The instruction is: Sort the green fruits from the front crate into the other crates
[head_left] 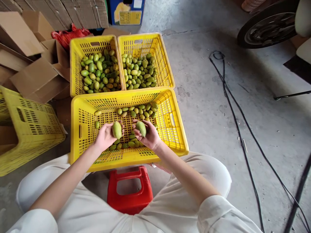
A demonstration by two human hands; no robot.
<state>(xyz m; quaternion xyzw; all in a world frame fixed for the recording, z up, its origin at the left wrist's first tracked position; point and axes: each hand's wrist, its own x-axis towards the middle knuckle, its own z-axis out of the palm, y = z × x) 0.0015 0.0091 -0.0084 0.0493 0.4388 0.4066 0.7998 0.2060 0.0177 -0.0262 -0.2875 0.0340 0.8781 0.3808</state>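
Note:
My left hand (pixel 107 137) holds a green oval fruit (pixel 117 130), cupped with the palm turned up. In my right hand (pixel 151 136) rests a second green oval fruit (pixel 141 128), its fingers curled about it. Both hands are above the near yellow crate (pixel 181 129), a short gap between them. Inside that crate, loose green fruits (pixel 146 114) lie along the far side, and more (pixel 132 144) lie on the near side, partly hidden by my hands and forearms.
Beyond the near crate, a left yellow crate (pixel 73 64) and a right yellow crate (pixel 167 69) hold many similar fruits. A red stool (pixel 131 202) stands between my legs. Cardboard boxes (pixel 39 77) and another yellow crate (pixel 39 129) are at left. A black cable (pixel 239 129) crosses the floor at right.

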